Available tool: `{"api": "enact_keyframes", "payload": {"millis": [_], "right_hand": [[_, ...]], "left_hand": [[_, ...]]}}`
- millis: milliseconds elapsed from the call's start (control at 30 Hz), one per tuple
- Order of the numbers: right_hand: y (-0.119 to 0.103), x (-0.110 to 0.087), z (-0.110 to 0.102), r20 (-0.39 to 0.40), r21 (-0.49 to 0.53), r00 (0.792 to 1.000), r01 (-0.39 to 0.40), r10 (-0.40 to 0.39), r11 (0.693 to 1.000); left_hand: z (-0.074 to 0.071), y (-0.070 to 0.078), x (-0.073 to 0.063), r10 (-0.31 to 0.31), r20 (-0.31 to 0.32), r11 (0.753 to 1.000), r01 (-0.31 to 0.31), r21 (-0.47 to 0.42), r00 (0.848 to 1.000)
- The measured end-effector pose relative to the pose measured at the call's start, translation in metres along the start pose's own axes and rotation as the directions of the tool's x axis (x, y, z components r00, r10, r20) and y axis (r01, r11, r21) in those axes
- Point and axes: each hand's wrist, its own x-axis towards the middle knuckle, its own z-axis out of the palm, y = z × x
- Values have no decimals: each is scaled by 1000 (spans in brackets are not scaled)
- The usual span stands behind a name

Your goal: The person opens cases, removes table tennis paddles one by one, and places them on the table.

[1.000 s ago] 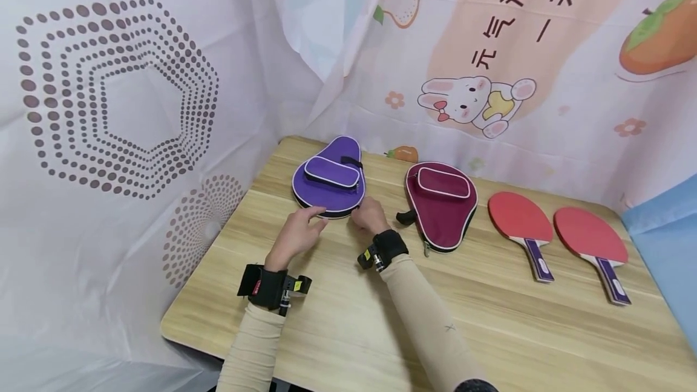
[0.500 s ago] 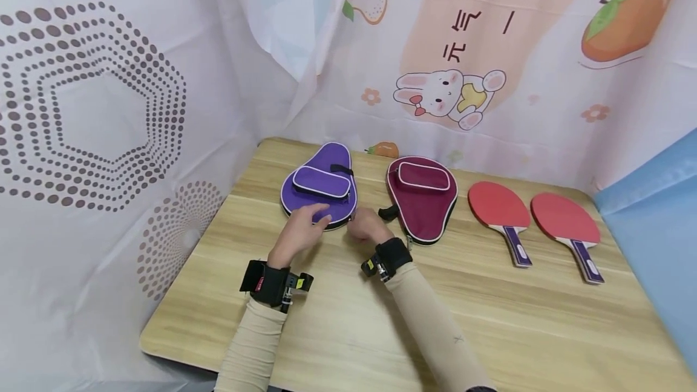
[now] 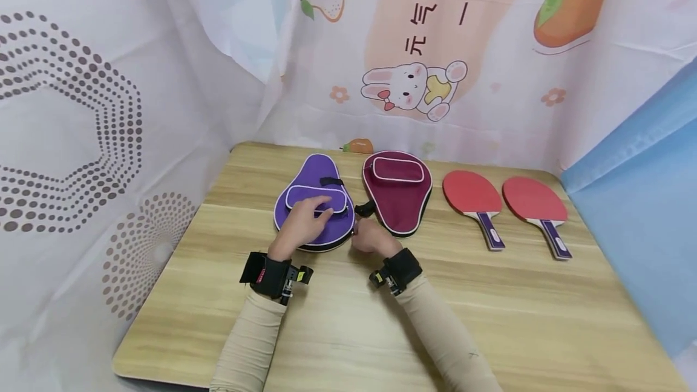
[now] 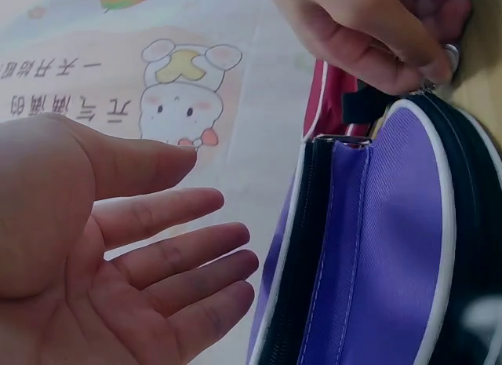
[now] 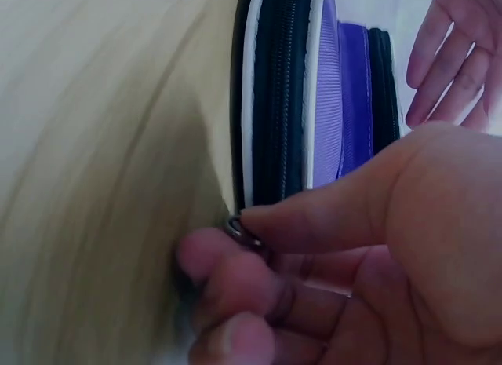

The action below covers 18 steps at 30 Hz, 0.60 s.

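The left hand (image 3: 301,227) hovers, fingers extended, over the purple case (image 3: 334,230) lying on the table (image 3: 337,319), while the right hand (image 3: 376,239) pinches the zipper pull (image 5: 243,234) at that case's right edge.

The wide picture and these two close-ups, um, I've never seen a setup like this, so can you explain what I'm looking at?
There's no machine, just a person's bare hands. The wide picture comes from a camera on the head, looking forward and down. The close-ups come from a camera on each wrist, where the black straps are.

On the wooden table lie a purple case, a maroon case, a red paddle and a second red paddle.

The right hand pinches a small metal zip pull at the purple case's edge. The left hand is open over that case, holding nothing.
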Motion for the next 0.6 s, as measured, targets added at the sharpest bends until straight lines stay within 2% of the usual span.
{"api": "enact_keyframes", "payload": {"millis": [167,267,367,467,600], "right_hand": [[9,-1,-1,-57,23,998,-20,22,1000],[13,-2,-1,-84,41,996,-26,29,999],[16,-3,0,-94,68,995,-30,36,997],[18,-4,1,-124,41,992,-6,11,999],[18,-7,4,-150,-55,988,38,-46,998]], "left_hand": [[11,-2,5,6,31,998,-8,62,999],[18,-3,8,-7,79,991,-4,132,997],[24,-2,10,-12,131,972,-19,233,991],[28,0,11,-11,168,948,-43,315,986],[29,6,12,-19,191,935,-50,350,981]]}}
